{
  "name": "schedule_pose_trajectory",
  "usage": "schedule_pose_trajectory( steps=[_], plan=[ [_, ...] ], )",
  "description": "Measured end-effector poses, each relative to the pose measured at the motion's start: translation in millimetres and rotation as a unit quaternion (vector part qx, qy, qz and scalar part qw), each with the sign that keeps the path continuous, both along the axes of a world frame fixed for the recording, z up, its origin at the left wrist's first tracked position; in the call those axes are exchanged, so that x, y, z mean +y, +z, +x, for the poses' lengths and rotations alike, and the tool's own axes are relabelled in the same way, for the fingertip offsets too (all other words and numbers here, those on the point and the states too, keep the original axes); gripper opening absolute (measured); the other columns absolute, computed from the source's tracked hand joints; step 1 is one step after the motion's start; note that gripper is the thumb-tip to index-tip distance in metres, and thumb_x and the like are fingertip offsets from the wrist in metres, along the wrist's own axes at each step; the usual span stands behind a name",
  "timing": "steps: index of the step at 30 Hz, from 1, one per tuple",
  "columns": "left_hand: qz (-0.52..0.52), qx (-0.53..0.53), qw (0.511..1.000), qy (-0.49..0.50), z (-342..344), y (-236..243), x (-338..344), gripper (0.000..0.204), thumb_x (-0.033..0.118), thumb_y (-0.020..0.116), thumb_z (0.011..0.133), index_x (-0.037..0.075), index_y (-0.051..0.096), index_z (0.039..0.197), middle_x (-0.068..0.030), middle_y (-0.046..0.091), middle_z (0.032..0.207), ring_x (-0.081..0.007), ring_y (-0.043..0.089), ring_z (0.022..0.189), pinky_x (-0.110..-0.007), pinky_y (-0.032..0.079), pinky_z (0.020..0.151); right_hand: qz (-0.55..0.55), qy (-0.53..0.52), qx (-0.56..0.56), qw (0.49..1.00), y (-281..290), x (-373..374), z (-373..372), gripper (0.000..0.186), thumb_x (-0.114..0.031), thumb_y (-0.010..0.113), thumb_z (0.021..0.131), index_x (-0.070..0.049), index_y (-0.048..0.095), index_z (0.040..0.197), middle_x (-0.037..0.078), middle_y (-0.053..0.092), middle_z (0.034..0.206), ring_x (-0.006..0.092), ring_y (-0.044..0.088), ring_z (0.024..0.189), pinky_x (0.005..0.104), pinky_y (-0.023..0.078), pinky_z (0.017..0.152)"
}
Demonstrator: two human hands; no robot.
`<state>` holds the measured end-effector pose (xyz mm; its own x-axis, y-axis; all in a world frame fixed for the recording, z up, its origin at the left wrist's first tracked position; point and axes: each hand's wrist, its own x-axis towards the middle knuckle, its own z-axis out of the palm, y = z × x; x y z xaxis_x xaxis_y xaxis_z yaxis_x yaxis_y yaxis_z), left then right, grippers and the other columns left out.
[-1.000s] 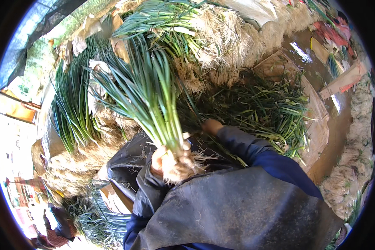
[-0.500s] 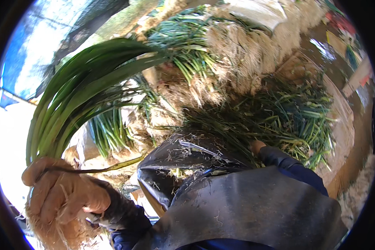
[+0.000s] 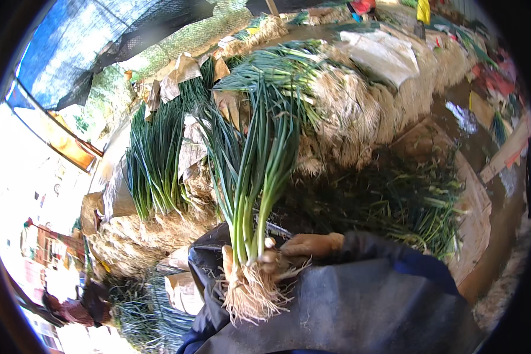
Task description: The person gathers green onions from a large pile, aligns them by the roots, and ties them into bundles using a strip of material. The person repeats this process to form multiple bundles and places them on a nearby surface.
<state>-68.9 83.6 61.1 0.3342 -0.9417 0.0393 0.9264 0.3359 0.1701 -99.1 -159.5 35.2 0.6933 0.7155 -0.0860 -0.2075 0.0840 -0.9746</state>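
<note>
My left hand [image 3: 269, 257] is closed around the base of a bunch of green onions [image 3: 251, 177], held upright in front of me with pale, stringy roots [image 3: 251, 292] hanging over my dark apron [image 3: 360, 307]. The roots and stems partly hide that hand. My right hand [image 3: 310, 245] is just right of the stems, fingers pressed together and reaching toward the bunch’s base; its fingertips and anything in them are hidden. Beneath and behind both hands lies crumpled black plastic [image 3: 206, 248].
Piles of onions [image 3: 345, 106] with roots outward line the back and left. Loose green leaves [image 3: 395, 206] cover the right, bordered by tan sheeting [image 3: 472, 230]. A board [image 3: 504, 150] lies at far right. Tarp and netting [image 3: 65, 59] hang upper left; a dark red figure [image 3: 76, 310] appears lower left.
My left hand swung far left with the bunch, roots close to view, and is now back at the centre with it upright. My right hand has moved from the leaf pile toward the bunch.
</note>
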Motion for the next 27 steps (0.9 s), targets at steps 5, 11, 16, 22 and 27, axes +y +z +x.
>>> schedule_pose_trajectory(
  steps=[5,11,16,22,27],
  plan=[
    [0.121,0.079,0.989,-0.019,-17.5,17.3,28.2,0.094,0.05,0.064,0.088,0.001,0.018,0.154,-0.0232,0.029,0.155,-0.0357,0.047,0.131,-0.052,0.036,0.113,-0.218,-0.368,-0.143,0.892,-77.0,-62.9,13.6,0.037,-0.032,0.049,0.1,-0.005,0.069,0.084,0.009,0.065,0.076,0.0212,0.06,0.073,0.0344,0.048,0.073],
    [0.151,0.056,0.983,-0.083,-1.6,2.5,69.8,0.076,0.029,0.072,0.084,-0.004,0.036,0.143,-0.0211,0.055,0.127,-0.0256,0.066,0.087,-0.043,0.058,0.082,-0.261,-0.33,-0.037,0.907,-108.2,-19.5,77.1,0.037,-0.038,0.052,0.094,-0.007,0.071,0.09,0.016,0.07,0.082,0.0321,0.068,0.083,0.0416,0.051,0.074],
    [0.158,-0.11,0.968,-0.16,29.7,8.5,119.1,0.062,0.01,0.073,0.081,-0.006,0.045,0.134,-0.0228,0.064,0.109,-0.0209,0.069,0.079,-0.035,0.061,0.069,0.1,-0.386,0.274,0.875,-108.0,41.1,125.6,0.033,-0.034,0.054,0.093,-0.006,0.07,0.087,0.015,0.07,0.084,0.033,0.068,0.083,0.0424,0.051,0.072],
    [0.278,-0.356,0.849,-0.273,41.8,58.6,194.5,0.053,0.007,0.076,0.081,-0.004,0.054,0.127,-0.0199,0.066,0.113,-0.0235,0.068,0.088,-0.033,0.058,0.07,-0.005,-0.532,0.196,0.824,-129.2,6.6,143.8,0.032,-0.033,0.053,0.094,-0.006,0.07,0.089,0.015,0.07,0.086,0.0328,0.067,0.085,0.0425,0.051,0.073],
    [0.333,-0.455,0.728,-0.39,61.3,89.2,214.4,0.052,0.011,0.077,0.082,-0.002,0.055,0.128,-0.0174,0.066,0.114,-0.0228,0.066,0.091,-0.033,0.056,0.077,-0.169,-0.652,0.104,0.731,-113.0,-111.7,84.7,0.032,-0.033,0.053,0.094,-0.006,0.07,0.09,0.015,0.07,0.088,0.0327,0.067,0.087,0.0426,0.051,0.075]
  ],
)
